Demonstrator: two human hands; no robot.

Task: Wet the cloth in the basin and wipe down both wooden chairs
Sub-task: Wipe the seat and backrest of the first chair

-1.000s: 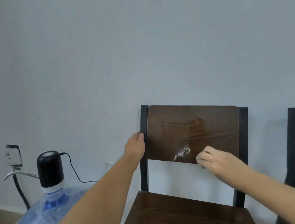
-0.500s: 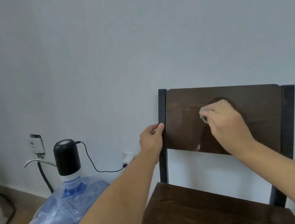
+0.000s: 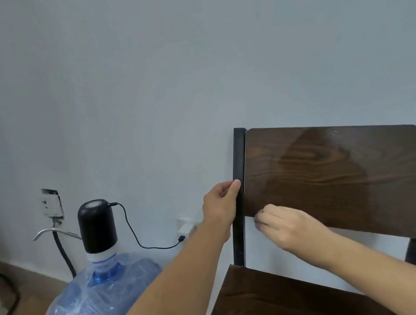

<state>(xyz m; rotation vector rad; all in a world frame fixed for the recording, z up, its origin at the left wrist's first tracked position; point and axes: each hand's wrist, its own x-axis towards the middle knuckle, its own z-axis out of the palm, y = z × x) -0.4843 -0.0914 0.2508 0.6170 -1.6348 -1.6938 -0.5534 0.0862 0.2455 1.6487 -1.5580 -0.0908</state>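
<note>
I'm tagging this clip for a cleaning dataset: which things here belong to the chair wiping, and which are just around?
In the job:
- wooden chair
- left hand, gripping the chair's black post
- right hand, at the backrest's lower edge; the cloth is hidden

Just around:
- water jug with black pump
- charging cable

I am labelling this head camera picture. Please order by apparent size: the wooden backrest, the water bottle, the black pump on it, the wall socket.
1. Wooden backrest
2. Water bottle, partly hidden by the left arm; it is farther away, so this ranking is unsure
3. Black pump
4. Wall socket
</note>
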